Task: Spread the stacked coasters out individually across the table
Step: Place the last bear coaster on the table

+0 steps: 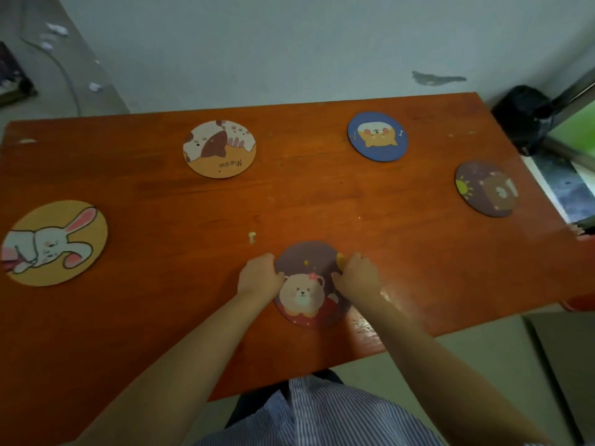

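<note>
Several round coasters lie apart on the orange wooden table (161, 317). A purple bear coaster (307, 284) sits near the front edge. My left hand (259, 276) grips its left rim and my right hand (355, 275) grips its right rim, fingers curled on it. I cannot tell whether another coaster lies under it. A rabbit coaster (54, 243) rests at the far left, a cat coaster marked "Meow" (219, 149) at the back left, a blue dog coaster (377, 136) at the back right, and a dark purple bear coaster (486, 188) by the right edge.
A small pale crumb (252, 237) lies on the table just beyond my left hand. A black bag (521, 117) stands off the table's back right corner. A pale wall runs behind the table. Bits of paper (58, 29) litter the floor at the back left.
</note>
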Available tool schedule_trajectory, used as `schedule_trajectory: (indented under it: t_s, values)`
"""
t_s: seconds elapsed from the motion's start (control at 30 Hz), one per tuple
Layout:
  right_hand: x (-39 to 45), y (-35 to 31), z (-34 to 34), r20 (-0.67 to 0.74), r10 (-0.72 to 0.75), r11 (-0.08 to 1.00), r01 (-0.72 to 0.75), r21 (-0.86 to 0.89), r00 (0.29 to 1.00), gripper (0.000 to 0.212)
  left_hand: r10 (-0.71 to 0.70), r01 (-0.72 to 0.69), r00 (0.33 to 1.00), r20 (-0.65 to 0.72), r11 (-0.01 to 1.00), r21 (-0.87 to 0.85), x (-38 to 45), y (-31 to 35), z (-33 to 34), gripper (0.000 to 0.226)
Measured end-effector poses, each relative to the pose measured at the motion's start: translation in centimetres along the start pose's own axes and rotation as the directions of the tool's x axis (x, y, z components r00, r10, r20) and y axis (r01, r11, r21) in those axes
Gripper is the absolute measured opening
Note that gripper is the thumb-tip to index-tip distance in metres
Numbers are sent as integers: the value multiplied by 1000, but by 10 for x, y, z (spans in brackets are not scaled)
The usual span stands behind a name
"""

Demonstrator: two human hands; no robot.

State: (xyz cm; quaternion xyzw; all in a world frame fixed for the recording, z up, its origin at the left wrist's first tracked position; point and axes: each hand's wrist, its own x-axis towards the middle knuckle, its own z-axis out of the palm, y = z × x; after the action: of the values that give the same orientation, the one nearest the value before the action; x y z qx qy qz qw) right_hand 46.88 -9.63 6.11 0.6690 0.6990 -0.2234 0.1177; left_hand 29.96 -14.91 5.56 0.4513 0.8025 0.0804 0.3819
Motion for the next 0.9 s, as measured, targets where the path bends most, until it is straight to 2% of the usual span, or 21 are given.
schedule_trajectory:
  t_s: [0.07, 0.1, 0.17, 0.2, 0.33, 0.43, 0.5, 0.57, 0.67, 0.9]
  values:
    - [-7, 11, 8, -37, 70, 990, -64, 129, 997, 24, -70, 70, 997, -12, 997, -21, -5, 2, 7, 20]
    - [-7, 17, 8, -45, 92, 974, -80, 210, 995, 25, -106, 104, 994, -19, 993, -56, -8, 2, 10, 17]
    - [-2, 29, 4, -41, 71, 942, -53, 332, 997, 48, -129, 126, 992, -9, 984, -129, -12, 1, 16, 9]
    - [1, 33, -2, -38, 49, 925, -31, 379, 998, 47, -130, 129, 992, 7, 976, -178, -15, 2, 19, 8]
    - [18, 41, -28, -118, -36, 889, 86, 449, 992, 28, -170, 182, 983, 69, 868, -462, -26, 14, 28, 13]
    - [31, 48, -41, -115, -84, 901, 125, 415, 990, 26, -199, 219, 975, 96, 818, -532, -29, 25, 37, 11]
    - [35, 55, -41, -92, -92, 927, 119, 356, 991, 19, -215, 226, 973, 84, 824, -520, -30, 34, 42, 5]
    - [35, 64, -37, -78, -86, 941, 107, 322, 993, 18, -233, 236, 970, 67, 840, -488, -30, 39, 49, 16]
    - [33, 74, -30, -84, -103, 942, 124, 312, 991, 20, -253, 241, 967, 24, 882, -406, -30, 41, 57, 12]
    - [30, 83, -9, -151, -222, 947, 250, 202, 963, 19, -194, 179, 980, -35, 950, -254, -30, 40, 67, 18]
